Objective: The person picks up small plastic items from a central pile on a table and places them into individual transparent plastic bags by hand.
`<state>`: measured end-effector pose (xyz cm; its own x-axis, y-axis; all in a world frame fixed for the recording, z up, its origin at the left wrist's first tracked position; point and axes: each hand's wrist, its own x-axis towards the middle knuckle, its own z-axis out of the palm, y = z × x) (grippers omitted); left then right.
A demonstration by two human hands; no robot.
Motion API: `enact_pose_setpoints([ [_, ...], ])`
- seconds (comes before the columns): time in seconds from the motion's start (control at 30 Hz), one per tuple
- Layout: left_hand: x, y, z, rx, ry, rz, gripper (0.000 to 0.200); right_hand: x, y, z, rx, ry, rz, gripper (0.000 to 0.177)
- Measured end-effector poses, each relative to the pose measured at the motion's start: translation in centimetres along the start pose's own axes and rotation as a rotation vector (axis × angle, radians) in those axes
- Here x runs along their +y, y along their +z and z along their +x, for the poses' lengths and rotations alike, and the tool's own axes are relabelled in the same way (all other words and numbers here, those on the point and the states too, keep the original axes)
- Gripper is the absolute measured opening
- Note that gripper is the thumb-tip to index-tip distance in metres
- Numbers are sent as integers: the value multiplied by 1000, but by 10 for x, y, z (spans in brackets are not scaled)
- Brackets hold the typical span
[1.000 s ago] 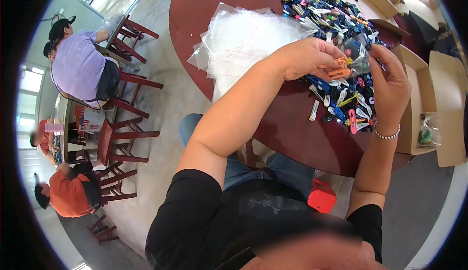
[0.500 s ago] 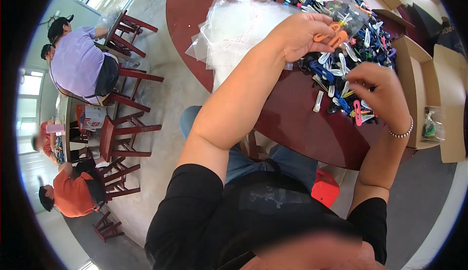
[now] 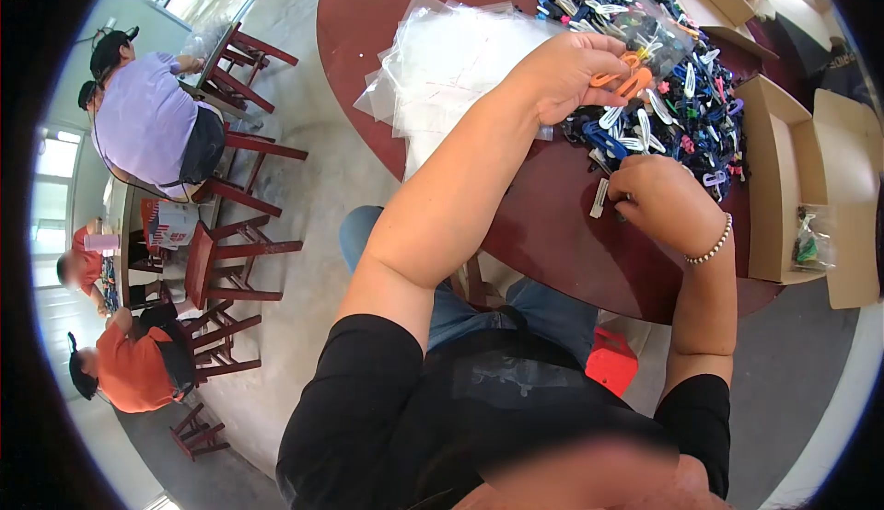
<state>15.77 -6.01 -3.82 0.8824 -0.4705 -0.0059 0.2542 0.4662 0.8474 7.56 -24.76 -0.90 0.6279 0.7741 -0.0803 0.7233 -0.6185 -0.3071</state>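
My left hand (image 3: pixel 573 70) is closed on orange hair clips (image 3: pixel 634 83); a clear plastic bag (image 3: pixel 665 35) with small items inside hangs at its fingertips. Under and around that hand spreads a large pile of snap hair clips (image 3: pixel 683 110) in blue, white, black, pink and other colours. At the pile's near edge, my right hand (image 3: pixel 670 195) points down with its fingers curled together. Whatever is between those fingertips is hidden. A pale flat clip (image 3: pixel 599 198) lies on the table just left of them.
A stack of clear plastic bags (image 3: pixel 451 68) lies on the round dark red table (image 3: pixel 571 234), left of the pile. Open cardboard boxes (image 3: pixel 773 179) stand on the right, one with a small filled bag (image 3: pixel 812 238). Other people (image 3: pixel 147 128) sit by wooden stools (image 3: pixel 207 261) at far left.
My right hand has moved left and down onto the pile's near edge, its fingers now curled. The pink clip there is no longer visible. My left hand keeps the orange clips, barely shifted.
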Motion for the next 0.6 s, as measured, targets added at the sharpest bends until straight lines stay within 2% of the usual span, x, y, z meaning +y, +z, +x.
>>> enact_pose_setpoints([
  [0.1, 1, 4, -2, -20, -42, 70, 24, 5, -3, -1, -5, -26, 26, 11],
  [0.17, -1, 5, -1, -34, -55, 69, 24, 3, -13, -1, 20, -24, 210, 10],
  [0.23, -3, 7, -3, -69, -99, 95, 24, 3, -25, -4, 86, -26, 303, 9],
  [0.3, -4, 9, -4, -76, -102, 93, 25, 4, -31, -10, 333, 107, 463, 11],
  [0.37, -4, 11, -6, -69, -130, 124, 26, 9, -33, -14, 358, 88, 419, 14],
  [0.43, -3, 14, -7, -42, -120, 86, 26, 9, -37, -18, 3, 69, 334, 16],
  [0.47, -1, 15, -7, -16, -110, 48, 26, 1, -39, -15, -74, 87, 263, 20],
  [0.5, 0, 12, -5, -15, -105, 53, 26, 1, -33, -14, -70, 83, 261, 20],
  [0.57, 5, 1, 2, -81, -37, -313, 23, 2, -19, -10, 14, -43, 40, 23],
  [0.6, 2, 0, 5, -24, 4, -316, 24, 0, -20, -9, -30, 5, 68, 25],
])
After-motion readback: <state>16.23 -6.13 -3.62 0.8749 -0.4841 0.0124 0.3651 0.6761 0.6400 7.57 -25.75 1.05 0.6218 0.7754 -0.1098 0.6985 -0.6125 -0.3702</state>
